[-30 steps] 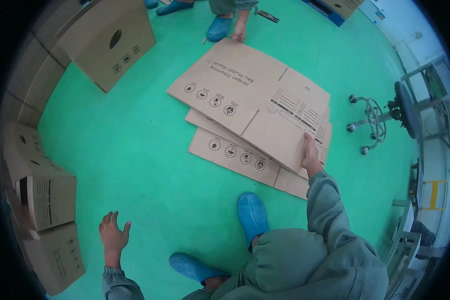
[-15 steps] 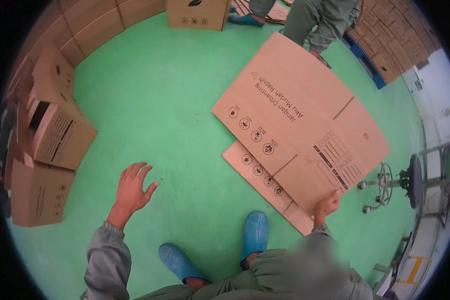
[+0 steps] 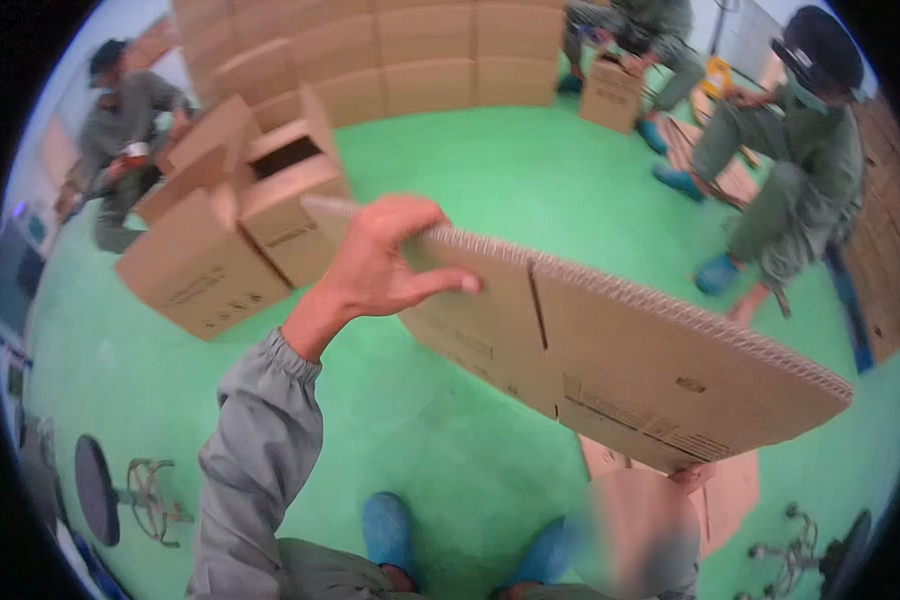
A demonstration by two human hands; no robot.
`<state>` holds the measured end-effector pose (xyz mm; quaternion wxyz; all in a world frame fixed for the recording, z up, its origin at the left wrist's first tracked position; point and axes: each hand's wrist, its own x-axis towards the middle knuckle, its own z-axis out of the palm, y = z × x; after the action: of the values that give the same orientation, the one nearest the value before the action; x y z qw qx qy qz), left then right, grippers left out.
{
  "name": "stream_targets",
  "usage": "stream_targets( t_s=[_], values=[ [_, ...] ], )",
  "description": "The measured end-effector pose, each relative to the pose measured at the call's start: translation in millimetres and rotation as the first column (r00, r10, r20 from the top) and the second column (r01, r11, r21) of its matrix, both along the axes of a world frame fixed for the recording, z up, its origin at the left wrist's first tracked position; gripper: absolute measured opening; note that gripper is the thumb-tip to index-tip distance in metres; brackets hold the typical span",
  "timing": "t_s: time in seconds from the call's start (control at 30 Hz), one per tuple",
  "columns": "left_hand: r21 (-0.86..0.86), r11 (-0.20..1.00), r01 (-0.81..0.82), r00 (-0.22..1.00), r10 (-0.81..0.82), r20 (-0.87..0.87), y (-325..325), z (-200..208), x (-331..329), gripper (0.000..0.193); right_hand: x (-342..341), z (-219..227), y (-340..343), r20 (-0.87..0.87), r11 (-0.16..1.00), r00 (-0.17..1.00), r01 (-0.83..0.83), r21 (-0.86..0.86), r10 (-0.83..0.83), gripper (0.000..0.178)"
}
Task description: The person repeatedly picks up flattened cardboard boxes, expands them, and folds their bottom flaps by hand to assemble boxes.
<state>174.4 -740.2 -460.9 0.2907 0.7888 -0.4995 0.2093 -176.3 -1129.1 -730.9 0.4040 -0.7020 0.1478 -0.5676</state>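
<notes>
A flattened cardboard box is raised off the floor in front of me, tilted so its corrugated upper edge faces up. My left hand grips that upper edge near its left end, thumb on the near face and fingers over the far side. At the lower edge, toward the right, my right hand holds the same box; only part of its fingers shows, the rest blurred or hidden. Below it, another flattened cardboard sheet lies on the green floor by my feet.
Opened cardboard boxes stand at the left, and stacked cartons line the back. A person crouches at the far left; another sits at the right, a third behind. Wheeled stools stand at both lower sides.
The flattened box has come up off the floor and tilted on edge. My left hand, empty before, has taken its upper edge. My view has swung up toward the back stacks.
</notes>
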Motion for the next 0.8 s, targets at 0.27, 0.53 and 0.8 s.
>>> stream_targets(
  t_s=[0.27,0.53,0.8],
  values=[
    [0.476,0.853,-0.215,0.952,0.291,-0.092,133.1,6.6,-108.2,0.041,152.7,179.9,108.3,-0.013,0.738,0.992,-0.104,-0.667,0.128,0.053],
    [0.646,0.763,-0.016,0.667,0.49,-0.561,114.5,23.9,-97.5,0.042,202.4,194.1,220.0,-0.49,0.295,0.853,-0.522,-0.8,0.182,0.04],
    [0.567,0.814,-0.128,0.793,0.427,-0.434,133.4,7.4,-47.8,0.04,197.3,203.0,234.4,-0.319,0.53,0.835,-0.536,-0.657,0.448,0.028]
  ],
)
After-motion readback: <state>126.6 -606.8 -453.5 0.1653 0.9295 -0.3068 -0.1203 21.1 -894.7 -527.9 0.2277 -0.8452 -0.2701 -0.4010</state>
